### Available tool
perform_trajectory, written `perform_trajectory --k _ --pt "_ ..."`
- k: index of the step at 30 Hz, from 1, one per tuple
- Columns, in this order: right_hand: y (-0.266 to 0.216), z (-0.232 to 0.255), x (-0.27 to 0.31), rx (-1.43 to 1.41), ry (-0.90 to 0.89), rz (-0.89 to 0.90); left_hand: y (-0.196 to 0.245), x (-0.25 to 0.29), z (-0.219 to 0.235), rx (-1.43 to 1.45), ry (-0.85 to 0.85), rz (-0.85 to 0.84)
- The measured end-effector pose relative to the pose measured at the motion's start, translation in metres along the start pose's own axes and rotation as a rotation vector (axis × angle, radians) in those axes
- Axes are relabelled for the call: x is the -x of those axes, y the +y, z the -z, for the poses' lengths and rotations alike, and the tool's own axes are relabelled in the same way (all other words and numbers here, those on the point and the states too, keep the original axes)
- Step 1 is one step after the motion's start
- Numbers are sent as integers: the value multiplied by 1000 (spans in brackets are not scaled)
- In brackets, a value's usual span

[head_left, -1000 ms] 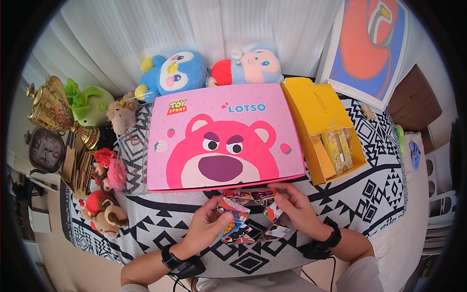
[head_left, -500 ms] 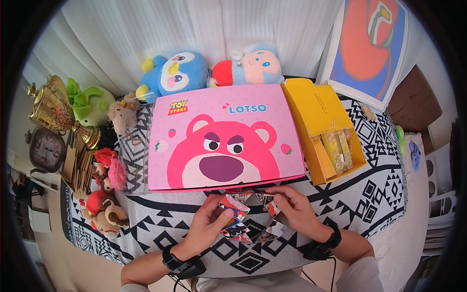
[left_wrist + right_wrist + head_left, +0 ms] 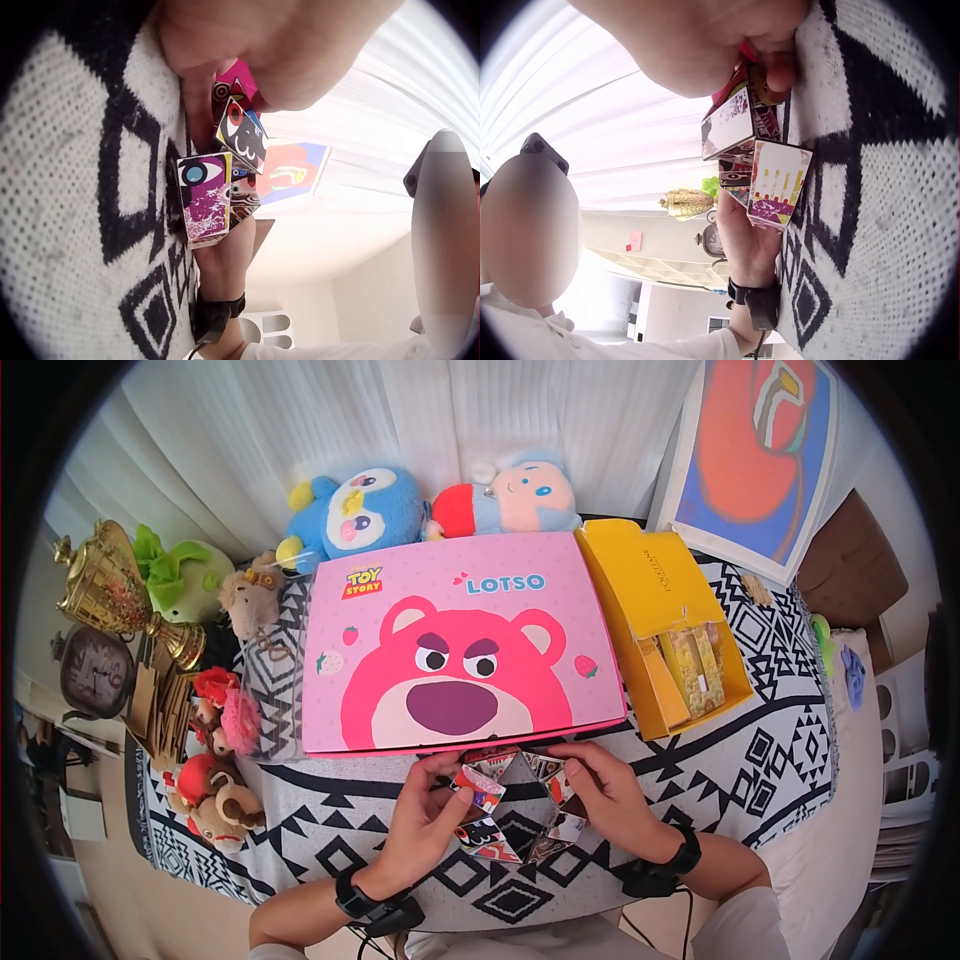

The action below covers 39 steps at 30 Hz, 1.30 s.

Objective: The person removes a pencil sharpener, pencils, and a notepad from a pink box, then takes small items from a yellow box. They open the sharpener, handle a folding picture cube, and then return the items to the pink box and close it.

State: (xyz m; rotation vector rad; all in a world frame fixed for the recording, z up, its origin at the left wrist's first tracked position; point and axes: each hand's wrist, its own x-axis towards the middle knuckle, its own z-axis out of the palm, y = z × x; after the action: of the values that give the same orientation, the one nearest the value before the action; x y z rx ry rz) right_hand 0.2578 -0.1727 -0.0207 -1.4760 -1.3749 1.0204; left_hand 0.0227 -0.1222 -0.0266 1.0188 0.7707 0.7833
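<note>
A folding puzzle cube [image 3: 488,840], opened into a ring of wedge-shaped segments with colourful printed faces, is held low over the cloth at the table's near side. My left hand [image 3: 428,815] pinches its left side, thumb on top and fingers behind. On the opposite side my right hand [image 3: 612,802] grips it in the same way. From the left wrist, one segment of the puzzle cube [image 3: 204,196] shows a purple face with an eye. Pale, yellow-streaked faces of the puzzle cube [image 3: 778,180] appear in the right wrist view.
A pink Lotso box [image 3: 460,640] lies just beyond the hands, with an open yellow box [image 3: 640,575] to its right. Plush toys [image 3: 365,510] line the back. At left stand a gold trophy [image 3: 105,580], a clock [image 3: 97,670] and small stuffed animals [image 3: 215,810]. Patterned cloth [image 3: 330,830] covers the table.
The puzzle cube's segments have turned inside out between the hands, and its central gap has widened with different faces showing. Both hands stay at its sides with small finger shifts.
</note>
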Motion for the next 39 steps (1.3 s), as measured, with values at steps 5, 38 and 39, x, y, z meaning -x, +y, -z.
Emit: perform_trajectory --k 5,38,39 --pt "-6 3 1 -26 -48 -128 4 1 -1 -5 -18 2" --pt "-1 16 4 -8 77 199 47 3 6 -970 -171 -731" --pt "0 20 3 85 2 339 49 -1 7 -969 -170 -731"
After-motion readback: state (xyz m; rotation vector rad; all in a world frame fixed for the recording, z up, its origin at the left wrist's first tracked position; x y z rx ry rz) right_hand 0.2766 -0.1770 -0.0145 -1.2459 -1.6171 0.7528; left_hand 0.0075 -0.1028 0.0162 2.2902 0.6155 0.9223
